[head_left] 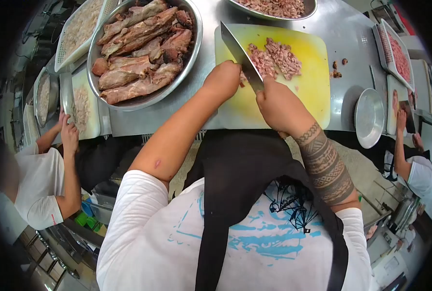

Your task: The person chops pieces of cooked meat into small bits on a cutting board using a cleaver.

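My right hand [281, 104] is closed around the handle of a large kitchen knife [240, 54], whose broad blade points up and left over a yellow-and-white cutting board [313, 97]. Left of the blade, my left hand [224, 79] is curled with its knuckles close to the steel. What its fingers hold, if anything, is hidden, though a bit of meat shows beside them. Chopped meat [284, 58] lies in a loose heap on the board, just beyond the blade.
A large metal bowl [196, 51] of cooked meat pieces [141, 34] stands at left. Another bowl [274, 17] holds chopped meat. Dark scraps [336, 73] and a metal dish [369, 119] lie at right. Co-workers [46, 179] cut at both sides.
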Motion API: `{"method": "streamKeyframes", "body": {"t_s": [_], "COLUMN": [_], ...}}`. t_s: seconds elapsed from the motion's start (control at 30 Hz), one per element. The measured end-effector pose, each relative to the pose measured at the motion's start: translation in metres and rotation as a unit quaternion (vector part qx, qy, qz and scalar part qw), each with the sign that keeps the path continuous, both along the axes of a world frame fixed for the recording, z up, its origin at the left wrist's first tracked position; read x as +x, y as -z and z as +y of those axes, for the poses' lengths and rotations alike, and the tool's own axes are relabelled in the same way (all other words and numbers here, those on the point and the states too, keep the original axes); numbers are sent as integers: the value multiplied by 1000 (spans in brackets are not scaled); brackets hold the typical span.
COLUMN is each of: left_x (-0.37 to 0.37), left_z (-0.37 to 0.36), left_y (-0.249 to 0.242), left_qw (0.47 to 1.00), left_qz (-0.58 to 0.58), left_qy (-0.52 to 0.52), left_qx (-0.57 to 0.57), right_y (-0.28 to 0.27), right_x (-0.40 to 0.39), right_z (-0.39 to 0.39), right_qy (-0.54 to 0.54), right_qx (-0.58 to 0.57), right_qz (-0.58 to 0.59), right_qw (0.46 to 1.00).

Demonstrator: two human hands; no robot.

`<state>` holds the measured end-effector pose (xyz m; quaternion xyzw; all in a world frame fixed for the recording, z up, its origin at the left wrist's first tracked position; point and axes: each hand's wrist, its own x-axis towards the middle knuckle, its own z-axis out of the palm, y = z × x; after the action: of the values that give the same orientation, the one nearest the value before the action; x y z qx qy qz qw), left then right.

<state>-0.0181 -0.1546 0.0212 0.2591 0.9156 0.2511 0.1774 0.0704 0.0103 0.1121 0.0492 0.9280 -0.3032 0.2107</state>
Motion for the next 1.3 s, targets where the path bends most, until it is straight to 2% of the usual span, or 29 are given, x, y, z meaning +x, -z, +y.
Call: {"method": "streamKeyframes", "body": {"t_s": [0.07, 0.13, 0.17, 0.23, 0.27, 0.37, 0.53, 0.63, 0.67, 0.8, 0.93, 1.0, 1.1, 1.13, 1.17, 1.23, 1.3], "left_x": [8, 8, 14, 8, 7, 15, 13, 15, 16, 22, 18, 20, 30, 26, 28, 35, 37], "left_z": [-2, -1, -2, -1, -1, -1, -3, -2, 0, -3, -7, -6, -9, -9, -10, -10, -7], "left_y": [5, 8, 9, 4, 2, -5, -1, 4, 3, -10, 2, 1, 1, 1, 2, 5, 7], "left_qw": [1000, 998, 999, 1000, 1000, 1000, 1000, 998, 998, 998, 998, 998, 998, 998, 998, 998, 998], "left_qz": [-5, 53, 47, 21, 21, 19, 21, 50, 51, 43, 45, 38, 19, 18, 17, 36, 31], "left_qy": [2, -17, -14, -15, -16, -9, -16, -20, -18, -19, 1, -13, -27, -34, -34, -44, -57], "left_qx": [-3, 0, -1, -9, -8, -7, -8, -30, -29, -42, -50, -49, -49, -42, -42, 6, 2], "right_y": [18, 33, 35, 10, 6, 57, 10, 52, 55, 13, 18, 43, 39, 35, 29, -1, 12], "right_x": [4, -12, -4, -1, 5, 7, 8, 13, 13, 7, 19, 10, 6, 9, 14, 20, 23], "right_z": [-2, -7, -2, 7, 4, -8, 3, -12, -12, -3, -11, -19, -7, -5, -3, -4, -7], "right_qy": [0, -3, 0, -49, -37, 2, -40, 14, 12, -18, 2, 3, -3, -18, -19, -23, -25], "right_qx": [-2, 0, -1, 16, 27, 20, 24, 25, 28, 2, 13, 28, 16, 5, 5, 35, 44], "right_qz": [-11, 79, 73, 93, 77, 82, 75, 36, 63, 52, -13, 48, 67, 125, 124, 21, 23], "right_qw": [1000, 997, 997, 994, 996, 996, 996, 999, 998, 998, 1000, 998, 998, 992, 992, 999, 998]}}
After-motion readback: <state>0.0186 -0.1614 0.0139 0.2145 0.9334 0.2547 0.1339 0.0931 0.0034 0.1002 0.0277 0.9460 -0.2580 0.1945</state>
